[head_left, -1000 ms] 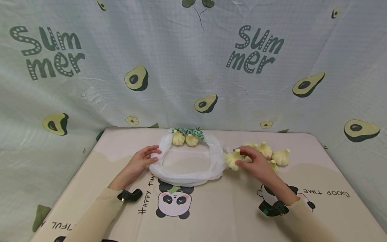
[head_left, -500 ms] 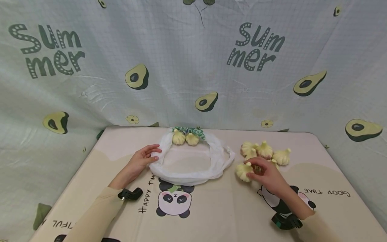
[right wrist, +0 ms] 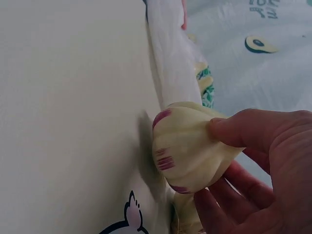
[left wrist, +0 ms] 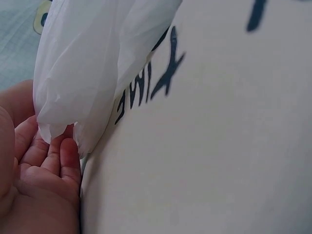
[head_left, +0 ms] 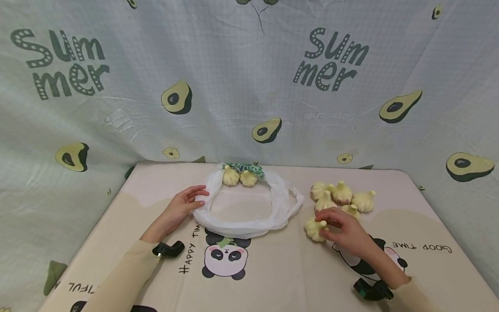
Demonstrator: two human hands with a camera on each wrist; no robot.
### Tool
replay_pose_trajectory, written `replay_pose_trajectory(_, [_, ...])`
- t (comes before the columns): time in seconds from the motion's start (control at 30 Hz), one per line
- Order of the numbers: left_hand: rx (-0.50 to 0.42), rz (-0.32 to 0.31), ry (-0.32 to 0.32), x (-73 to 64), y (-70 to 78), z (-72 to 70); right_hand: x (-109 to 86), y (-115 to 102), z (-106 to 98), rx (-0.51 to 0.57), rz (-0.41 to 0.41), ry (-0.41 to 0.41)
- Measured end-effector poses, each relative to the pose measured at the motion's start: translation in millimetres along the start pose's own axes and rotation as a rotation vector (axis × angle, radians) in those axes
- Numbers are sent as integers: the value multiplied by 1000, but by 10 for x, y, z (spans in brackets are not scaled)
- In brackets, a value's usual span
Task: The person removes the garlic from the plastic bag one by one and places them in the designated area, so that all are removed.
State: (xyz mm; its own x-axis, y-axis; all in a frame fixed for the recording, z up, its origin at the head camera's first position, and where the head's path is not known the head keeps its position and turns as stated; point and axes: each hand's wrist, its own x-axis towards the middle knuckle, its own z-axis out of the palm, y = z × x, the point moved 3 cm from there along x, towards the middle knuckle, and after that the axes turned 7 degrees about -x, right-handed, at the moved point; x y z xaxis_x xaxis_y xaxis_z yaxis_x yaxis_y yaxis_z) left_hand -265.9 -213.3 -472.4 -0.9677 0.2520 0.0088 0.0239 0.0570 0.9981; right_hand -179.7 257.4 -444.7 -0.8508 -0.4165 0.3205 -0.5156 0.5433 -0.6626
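In the head view, a white plastic bag [head_left: 241, 227] lies with its mouth spread wide, and two garlic bulbs [head_left: 248, 178] sit inside at its far side. My left hand [head_left: 181, 211] holds the bag's left rim; the left wrist view shows the thin plastic [left wrist: 80, 73] at the fingers. My right hand [head_left: 348, 232] pinches a pale garlic bulb [right wrist: 187, 146] with purple streaks between thumb and fingers, right of the bag. Part of that bulb is hidden by the fingers.
Several more garlic bulbs [head_left: 341, 193] are clustered just beyond my right hand. The bag's loop handle [head_left: 297, 203] spreads out to its right. A printed cloth [head_left: 273, 268] covers the table, and a patterned curtain [head_left: 218, 78] hangs behind it.
My right hand has moved right and nearer to me, away from the bag, with the garlic bulb in it. The bag's right handle now lies as an open loop. My left hand stays put.
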Motion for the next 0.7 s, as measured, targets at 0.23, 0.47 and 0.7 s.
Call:
replay_pose_trajectory(0.23, [-2, -6, 5, -14, 1, -2, 47, -46, -18, 79, -52, 20])
replay_pose_trajectory(0.47, [10, -12, 1, -17, -2, 11, 59, -27, -83, 43, 46, 48])
replay_pose_trajectory(0.7, [9, -8, 0, -4, 10, -2, 34, -22, -173, -121, 155, 42])
